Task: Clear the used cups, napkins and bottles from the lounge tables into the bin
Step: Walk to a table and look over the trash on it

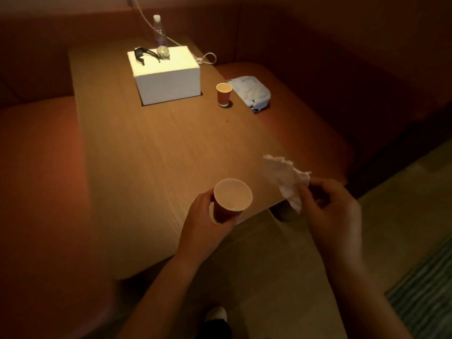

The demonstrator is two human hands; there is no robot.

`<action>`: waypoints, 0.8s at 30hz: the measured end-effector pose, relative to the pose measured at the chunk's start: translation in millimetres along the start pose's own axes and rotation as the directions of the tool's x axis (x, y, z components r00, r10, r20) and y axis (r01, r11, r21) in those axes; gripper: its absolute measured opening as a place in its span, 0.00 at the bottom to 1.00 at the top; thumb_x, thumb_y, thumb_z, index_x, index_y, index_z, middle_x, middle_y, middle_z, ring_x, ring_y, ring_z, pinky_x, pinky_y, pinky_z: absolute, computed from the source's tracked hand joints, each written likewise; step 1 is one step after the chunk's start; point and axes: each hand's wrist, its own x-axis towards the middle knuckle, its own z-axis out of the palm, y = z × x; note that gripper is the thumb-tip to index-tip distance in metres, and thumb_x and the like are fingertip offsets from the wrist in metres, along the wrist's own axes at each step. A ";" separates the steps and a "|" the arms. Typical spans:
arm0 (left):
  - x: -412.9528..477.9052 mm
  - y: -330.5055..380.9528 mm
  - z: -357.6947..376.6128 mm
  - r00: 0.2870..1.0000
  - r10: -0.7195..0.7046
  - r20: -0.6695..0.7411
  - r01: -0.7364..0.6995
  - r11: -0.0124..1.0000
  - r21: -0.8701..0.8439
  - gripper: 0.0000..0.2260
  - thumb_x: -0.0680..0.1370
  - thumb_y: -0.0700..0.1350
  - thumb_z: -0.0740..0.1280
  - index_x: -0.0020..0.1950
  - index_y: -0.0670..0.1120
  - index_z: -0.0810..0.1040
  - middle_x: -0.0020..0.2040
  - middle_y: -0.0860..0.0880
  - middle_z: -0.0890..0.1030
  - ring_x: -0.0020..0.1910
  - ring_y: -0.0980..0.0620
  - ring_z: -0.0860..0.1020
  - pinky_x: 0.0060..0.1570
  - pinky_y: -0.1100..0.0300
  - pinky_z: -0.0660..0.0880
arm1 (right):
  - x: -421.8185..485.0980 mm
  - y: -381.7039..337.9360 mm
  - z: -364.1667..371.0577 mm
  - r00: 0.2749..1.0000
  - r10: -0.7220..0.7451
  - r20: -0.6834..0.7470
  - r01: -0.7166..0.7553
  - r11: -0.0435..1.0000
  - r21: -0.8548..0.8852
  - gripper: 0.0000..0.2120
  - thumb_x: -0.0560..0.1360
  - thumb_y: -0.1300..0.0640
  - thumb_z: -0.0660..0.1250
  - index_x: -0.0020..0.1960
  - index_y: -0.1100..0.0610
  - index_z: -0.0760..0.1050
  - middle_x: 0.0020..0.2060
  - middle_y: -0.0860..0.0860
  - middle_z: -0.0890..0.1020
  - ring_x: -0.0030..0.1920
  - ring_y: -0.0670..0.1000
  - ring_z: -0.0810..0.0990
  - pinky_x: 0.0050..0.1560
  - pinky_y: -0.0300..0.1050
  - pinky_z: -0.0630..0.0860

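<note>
My left hand (pixel 204 220) grips a red paper cup (pixel 231 200) with a pale inside, held upright over the near edge of the wooden table (pixel 151 148). My right hand (pixel 335 211) pinches a crumpled white napkin (pixel 286 178) just off the table's near right corner. A second red paper cup (pixel 223 94) stands on the table farther back, near its right edge. A clear plastic bottle (pixel 160 36) with a white cap stands on a white box (pixel 168 77) at the far end.
Dark glasses (pixel 144 55) lie on the white box, and a white cable (pixel 205 58) trails behind it. Orange bench seats (pixel 41 155) flank the table; a pale blue cloth (pixel 252 92) lies on the right seat. A striped rug (pixel 425 294) covers the floor at lower right.
</note>
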 end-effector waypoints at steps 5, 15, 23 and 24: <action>-33.3 25.2 15.7 0.997 0.067 0.026 -0.066 0.997 -0.030 0.30 0.67 0.54 0.76 0.66 0.57 0.67 0.60 0.61 0.70 0.62 0.60 0.68 0.56 0.65 0.66 | -40.6 10.2 -46.5 0.998 0.007 -0.056 -0.009 0.999 -0.035 0.05 0.74 0.55 0.69 0.50 0.50 0.79 0.36 0.39 0.78 0.36 0.39 0.78 0.31 0.31 0.72; -156.0 90.2 108.6 0.943 0.254 0.214 -0.243 0.967 -0.077 0.28 0.67 0.54 0.76 0.63 0.56 0.69 0.61 0.59 0.73 0.60 0.63 0.70 0.54 0.71 0.67 | -177.4 47.5 -192.0 0.955 0.062 -0.292 -0.121 0.975 -0.188 0.06 0.73 0.53 0.67 0.50 0.49 0.78 0.38 0.40 0.77 0.37 0.39 0.76 0.33 0.30 0.68; -353.6 161.6 260.5 0.697 0.408 0.590 -0.312 0.913 -0.263 0.24 0.67 0.53 0.77 0.56 0.64 0.67 0.53 0.68 0.71 0.53 0.71 0.71 0.47 0.75 0.67 | -388.1 78.7 -375.8 0.755 0.209 -0.621 -0.444 0.860 -0.251 0.02 0.74 0.55 0.68 0.45 0.51 0.79 0.37 0.40 0.77 0.39 0.42 0.76 0.37 0.30 0.70; -380.0 173.2 276.5 0.651 0.421 0.632 -0.312 0.907 -0.283 0.24 0.67 0.52 0.77 0.56 0.64 0.67 0.53 0.68 0.71 0.52 0.69 0.72 0.47 0.75 0.66 | -417.2 79.0 -397.5 0.713 0.218 -0.666 -0.491 0.834 -0.253 0.02 0.74 0.56 0.68 0.46 0.51 0.79 0.37 0.41 0.77 0.39 0.42 0.76 0.37 0.31 0.70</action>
